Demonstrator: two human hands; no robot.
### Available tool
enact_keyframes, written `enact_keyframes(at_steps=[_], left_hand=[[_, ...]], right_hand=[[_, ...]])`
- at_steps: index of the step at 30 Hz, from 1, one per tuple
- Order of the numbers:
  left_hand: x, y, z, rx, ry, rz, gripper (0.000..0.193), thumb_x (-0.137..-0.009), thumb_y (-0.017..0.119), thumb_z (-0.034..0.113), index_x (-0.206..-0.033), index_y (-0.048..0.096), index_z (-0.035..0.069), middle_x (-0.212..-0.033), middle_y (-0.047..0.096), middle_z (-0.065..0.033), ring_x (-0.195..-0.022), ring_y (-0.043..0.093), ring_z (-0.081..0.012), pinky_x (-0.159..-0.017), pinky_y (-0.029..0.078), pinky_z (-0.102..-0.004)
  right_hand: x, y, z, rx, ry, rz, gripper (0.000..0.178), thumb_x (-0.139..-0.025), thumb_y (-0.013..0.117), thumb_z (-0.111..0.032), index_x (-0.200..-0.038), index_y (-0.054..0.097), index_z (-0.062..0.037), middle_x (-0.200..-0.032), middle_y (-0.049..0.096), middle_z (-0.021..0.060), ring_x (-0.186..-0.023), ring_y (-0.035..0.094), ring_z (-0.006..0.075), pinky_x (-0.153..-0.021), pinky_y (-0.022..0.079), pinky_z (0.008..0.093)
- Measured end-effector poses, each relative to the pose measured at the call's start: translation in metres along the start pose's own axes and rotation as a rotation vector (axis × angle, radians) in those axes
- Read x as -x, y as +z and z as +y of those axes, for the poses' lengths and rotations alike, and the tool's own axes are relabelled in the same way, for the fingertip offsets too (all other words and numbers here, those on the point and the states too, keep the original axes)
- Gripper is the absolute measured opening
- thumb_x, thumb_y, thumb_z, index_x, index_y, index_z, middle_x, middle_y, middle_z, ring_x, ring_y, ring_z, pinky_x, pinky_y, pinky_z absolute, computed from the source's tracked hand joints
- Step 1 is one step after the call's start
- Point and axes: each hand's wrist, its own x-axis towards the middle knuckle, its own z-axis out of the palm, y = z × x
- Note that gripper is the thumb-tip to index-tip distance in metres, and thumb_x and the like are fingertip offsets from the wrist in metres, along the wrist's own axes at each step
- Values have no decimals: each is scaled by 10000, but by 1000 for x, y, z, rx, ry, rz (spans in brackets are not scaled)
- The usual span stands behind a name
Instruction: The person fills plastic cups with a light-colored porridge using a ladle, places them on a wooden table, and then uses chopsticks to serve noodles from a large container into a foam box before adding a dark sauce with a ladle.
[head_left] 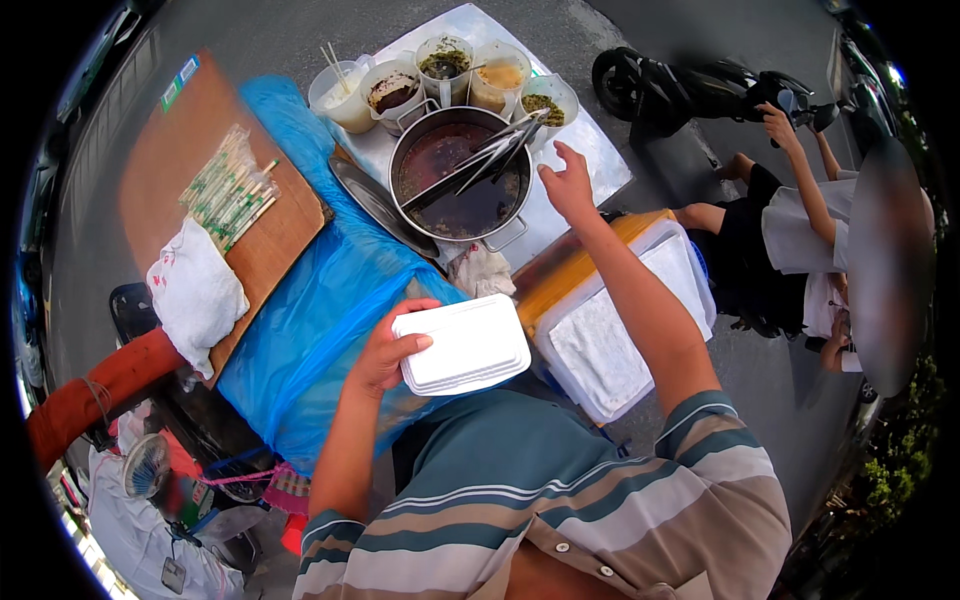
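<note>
A white foam takeout box (465, 345), its lid down, rests in my left hand (388, 350), thumb on top. My right hand (568, 182) reaches forward, thumb and index finger apart, with nothing visible in it. Just left of that hand stands a steel pot (394, 178) of dark reddish-brown broth. Several metal utensils, some like tongs, lean across its right rim, their handles close to my right fingers; I cannot make out each one. Behind the pot, a row of clear plastic jugs (492, 98) holds sauces and chopped green seasonings.
Blue plastic sheeting (300, 330) and a cardboard sheet (150, 150) with wrapped chopsticks (232, 188) and a white cloth (196, 285) lie left. A round lid (375, 205) leans beside the pot. A towel-topped container (620, 335) stands right. People and a motorbike (690, 95) are beyond.
</note>
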Motion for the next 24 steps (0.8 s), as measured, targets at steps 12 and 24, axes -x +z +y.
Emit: enact_keyframes(at_steps=[12, 24], left_hand=[[22, -54, 43, 122, 227, 252, 655, -773, 764, 115, -1374, 533, -1, -1263, 649, -169, -1172, 647, -276, -1050, 520, -398], [-25, -75, 87, 294, 417, 185, 646, -867, 701, 231, -1437, 501, 2, -1424, 563, -215, -1321, 569, -373, -1122, 477, -500]], right_hand=[[-57, 29, -16, 112, -19, 104, 440, -890, 714, -129, -1307, 590, -60, -810, 640, 79, -727, 641, 220, -708, 528, 363], [100, 0, -50, 150, -256, -344, 214, -1012, 631, -173, -1150, 701, -26, -923, 700, 211, -805, 689, 393, -720, 556, 430]])
